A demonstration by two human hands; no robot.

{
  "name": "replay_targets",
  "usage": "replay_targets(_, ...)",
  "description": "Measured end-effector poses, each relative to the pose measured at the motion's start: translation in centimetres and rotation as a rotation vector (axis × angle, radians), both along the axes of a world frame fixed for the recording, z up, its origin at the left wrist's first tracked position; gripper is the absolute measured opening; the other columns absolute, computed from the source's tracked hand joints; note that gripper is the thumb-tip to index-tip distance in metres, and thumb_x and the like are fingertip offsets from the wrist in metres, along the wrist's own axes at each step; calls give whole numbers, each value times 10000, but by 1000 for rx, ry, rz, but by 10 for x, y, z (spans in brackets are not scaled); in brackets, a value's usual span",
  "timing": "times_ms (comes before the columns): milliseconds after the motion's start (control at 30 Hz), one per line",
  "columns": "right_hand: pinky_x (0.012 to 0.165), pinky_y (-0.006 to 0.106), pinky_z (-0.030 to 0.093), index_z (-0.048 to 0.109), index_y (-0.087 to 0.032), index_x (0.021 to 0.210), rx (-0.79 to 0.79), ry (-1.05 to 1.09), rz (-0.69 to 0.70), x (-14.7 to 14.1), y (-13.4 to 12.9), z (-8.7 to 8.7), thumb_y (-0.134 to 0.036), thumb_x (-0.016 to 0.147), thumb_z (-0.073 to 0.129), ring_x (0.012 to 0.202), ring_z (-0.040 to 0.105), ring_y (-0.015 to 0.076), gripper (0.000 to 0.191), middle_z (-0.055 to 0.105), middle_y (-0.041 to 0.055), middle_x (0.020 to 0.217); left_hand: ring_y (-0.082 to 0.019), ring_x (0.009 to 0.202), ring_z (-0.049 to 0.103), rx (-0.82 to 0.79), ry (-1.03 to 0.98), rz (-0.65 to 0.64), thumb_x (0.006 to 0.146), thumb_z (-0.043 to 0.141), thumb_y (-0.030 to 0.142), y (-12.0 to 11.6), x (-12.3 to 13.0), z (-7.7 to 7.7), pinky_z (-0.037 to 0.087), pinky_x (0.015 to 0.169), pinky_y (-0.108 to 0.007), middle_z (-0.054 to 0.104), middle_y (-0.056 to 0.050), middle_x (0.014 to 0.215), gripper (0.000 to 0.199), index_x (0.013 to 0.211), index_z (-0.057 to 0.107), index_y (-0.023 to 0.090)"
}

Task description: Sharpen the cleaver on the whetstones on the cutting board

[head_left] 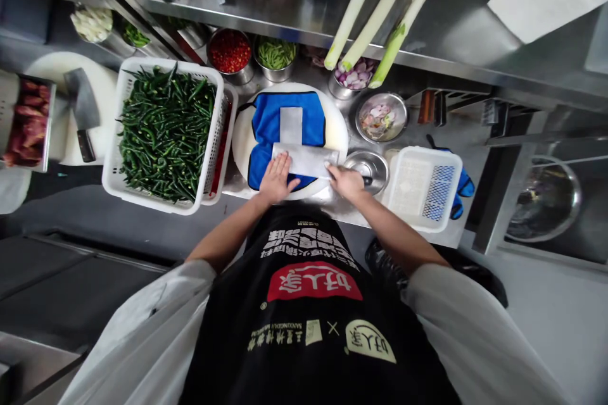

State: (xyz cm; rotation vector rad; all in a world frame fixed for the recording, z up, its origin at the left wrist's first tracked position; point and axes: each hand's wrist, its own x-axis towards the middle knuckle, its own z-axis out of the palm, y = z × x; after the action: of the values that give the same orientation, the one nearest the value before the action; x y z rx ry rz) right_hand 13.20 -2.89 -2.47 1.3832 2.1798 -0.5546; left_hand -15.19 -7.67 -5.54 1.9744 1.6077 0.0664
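Right now, the left hand (pixel 277 180) lies flat near the middle of the frame, thumb spread from the fingers, pressing on the left end of a cleaver's grey blade (pixel 306 160). The right hand (pixel 346 181) is clamped on the other end, fingers curled round it; the grip itself is mostly hidden. The blade lies level across a blue cloth (pixel 311 120), with a grey rectangular piece (pixel 291 125) showing on the cloth just above it. All of this sits on a round white board (pixel 338 120) on the bench (pixel 441 239).

Just right of the right hand is a shallow steel bowl (pixel 375 168), and above it a second bowl (pixel 403 114) holding pale scraps. Farther right stands a white plastic basket (pixel 449 202), a blue item (pixel 465 186) poking out beside it.

Left of the board, a large white basket (pixel 108 139) is heaped with green chillies (pixel 166 133). Beyond that, at the left of the frame, another knife (pixel 82 98) rests on a second white board (pixel 104 82). Along the top, pots of chopped red pepper (pixel 231 52) and green pieces (pixel 275 52) stand behind the round board, and three leeks (pixel 380 9) jut over the shelf edge.
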Motion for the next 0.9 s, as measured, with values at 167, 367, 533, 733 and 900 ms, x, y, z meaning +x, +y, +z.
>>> replay_targets(167,820,348,488,453,-261,1634,91,36,-54,-12,23,-2,-419,1041,532,1037,713,293,618,733,140,1275,-303,1672,93,60,-20,1,1052,362,647,32,-12,-6,88,1376,-511,132,-165,1776,889,1710,256,60)
replay_targets(367,798,342,496,538,-257,1587,8,19,-42,2,2,0,-395,1025,555,1014,720,284,579,748,135,1252,-304,1669,115,21,-11,6,1044,359,676,2,4,-1,124,1379,-495,150,-177,1767,918,1694,295,31)
replay_targets(533,808,346,490,491,-257,1627,102,38,-91,-4,15,-6,-402,1023,559,1008,720,291,624,756,136,1218,-297,1674,92,28,-14,30,1047,380,654,23,0,-1,79,1391,-478,120,-147,1778,899,1708,275,53)
replay_targets(733,771,338,472,565,-255,1569,0,1,-79,7,-9,-1,-398,1019,556,971,719,291,569,766,140,1182,-310,1670,117,24,-18,-11,1053,342,687,-8,10,0,128,1379,-509,137,-175,1768,925,1689,291,18)
replay_targets(900,792,341,472,502,-274,1611,96,46,-97,-6,26,-2,-396,1003,586,982,721,288,626,766,126,1187,-309,1677,67,51,-4,11,1061,374,669,28,-2,-8,51,1388,-501,62,-165,1777,934,1697,238,-1)
